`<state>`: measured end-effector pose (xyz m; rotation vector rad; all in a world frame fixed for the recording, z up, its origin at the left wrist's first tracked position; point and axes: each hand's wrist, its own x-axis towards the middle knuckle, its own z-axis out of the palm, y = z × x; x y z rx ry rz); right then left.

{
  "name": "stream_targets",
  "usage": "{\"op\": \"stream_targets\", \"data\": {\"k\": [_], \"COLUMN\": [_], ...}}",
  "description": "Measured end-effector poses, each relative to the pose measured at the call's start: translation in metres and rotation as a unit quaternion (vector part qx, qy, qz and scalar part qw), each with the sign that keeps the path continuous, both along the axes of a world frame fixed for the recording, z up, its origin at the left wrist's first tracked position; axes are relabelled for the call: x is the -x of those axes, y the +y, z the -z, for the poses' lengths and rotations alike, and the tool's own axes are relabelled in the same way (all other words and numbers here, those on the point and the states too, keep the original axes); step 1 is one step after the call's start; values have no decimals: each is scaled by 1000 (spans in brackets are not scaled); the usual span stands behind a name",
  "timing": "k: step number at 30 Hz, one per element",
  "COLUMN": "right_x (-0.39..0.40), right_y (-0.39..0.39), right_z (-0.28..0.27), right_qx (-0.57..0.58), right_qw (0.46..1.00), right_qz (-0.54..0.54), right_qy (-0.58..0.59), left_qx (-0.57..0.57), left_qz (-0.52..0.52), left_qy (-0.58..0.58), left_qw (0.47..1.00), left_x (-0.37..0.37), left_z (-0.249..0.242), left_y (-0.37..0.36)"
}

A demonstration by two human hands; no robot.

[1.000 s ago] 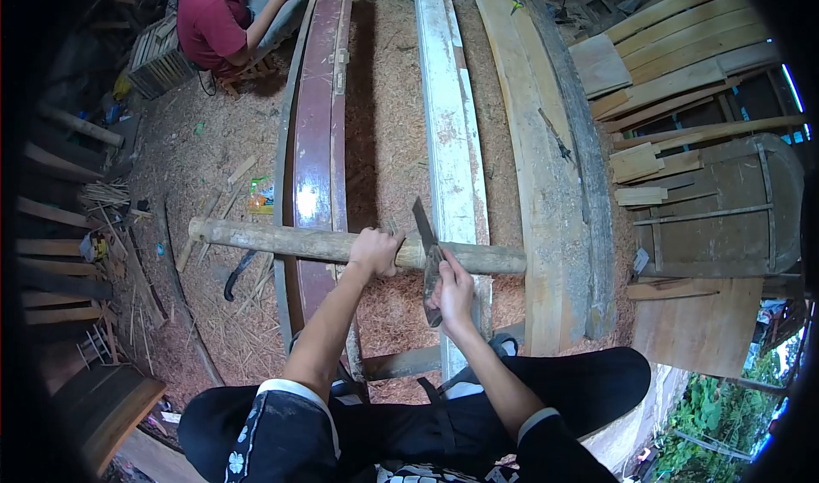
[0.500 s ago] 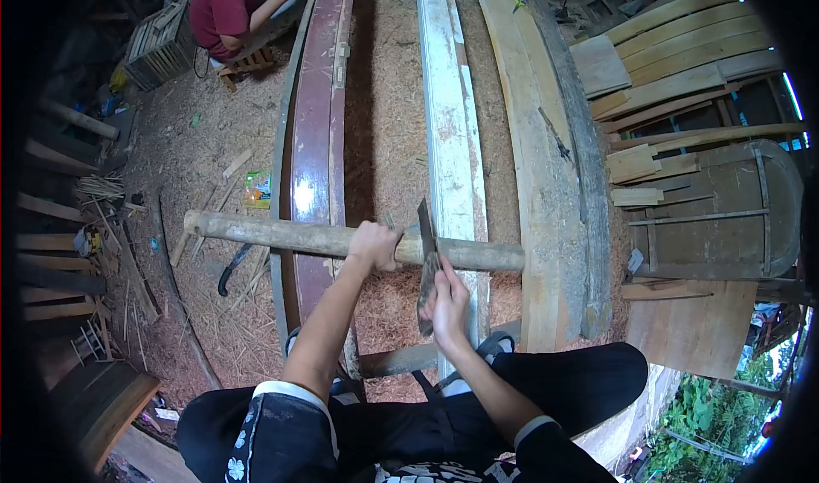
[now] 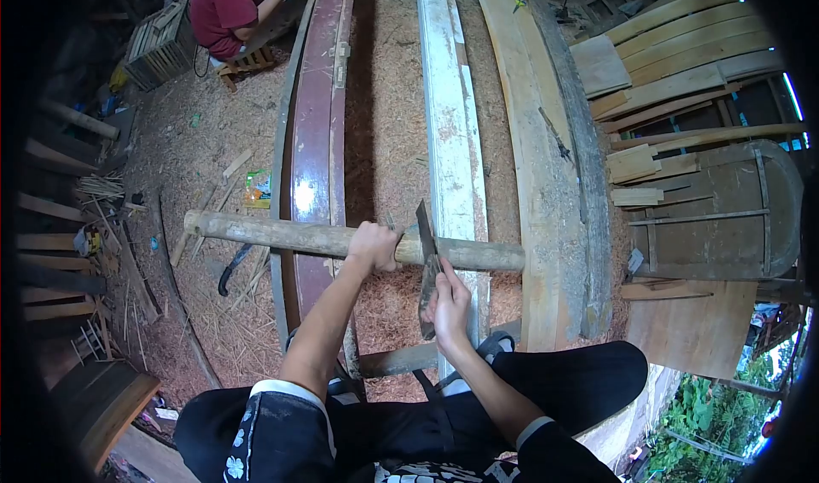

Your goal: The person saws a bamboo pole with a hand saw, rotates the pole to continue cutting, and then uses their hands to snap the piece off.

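A long round wooden pole (image 3: 281, 231) lies crosswise in front of me over the boards. My left hand (image 3: 373, 247) is closed around it near its middle, just left of a pale patch. My right hand (image 3: 448, 305) grips the near end of a handsaw (image 3: 426, 240), a dark flat blade seen nearly edge-on. The blade crosses the pole a little right of my left hand, its narrow tip pointing away from me. My right fingers partly hide the handle. Whether the teeth have cut into the wood cannot be seen.
Beneath the pole run a maroon board (image 3: 317, 133), a white board (image 3: 452, 142) and a bare plank (image 3: 537, 184). A black-handled tool (image 3: 226, 280) lies on the shavings-covered floor at left. A person in a red shirt (image 3: 226, 9) sits far left. Stacked planks (image 3: 682, 48) stand right.
The saw and my right hand have shifted only slightly. My left hand and the pole stay in place. The person in red has moved a little.
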<state>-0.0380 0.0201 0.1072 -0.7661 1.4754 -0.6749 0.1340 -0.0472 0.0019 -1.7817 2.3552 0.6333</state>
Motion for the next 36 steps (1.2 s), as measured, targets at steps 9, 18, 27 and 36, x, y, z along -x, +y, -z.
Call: {"op": "stream_targets", "data": {"k": [9,18,27,36], "right_x": [-5,-1,3,3], "right_y": [-6,-7,-11,-4], "right_z": [7,-6,-12,-2], "right_qx": [-1,-17,-35,-10], "right_qw": [1000,1000,999,1000], "right_qz": [15,17,19,0], "right_qy": [9,-5,-16,-3], "left_qx": [-21,-2,17,11], "left_qz": [-11,-2,0,-11], "left_qy": [1,14,8,8], "left_qw": [1000,1000,1000,1000], "left_x": [3,2,2,4], "left_z": [-3,2,9,10], "left_y": [-2,-2,0,2]}}
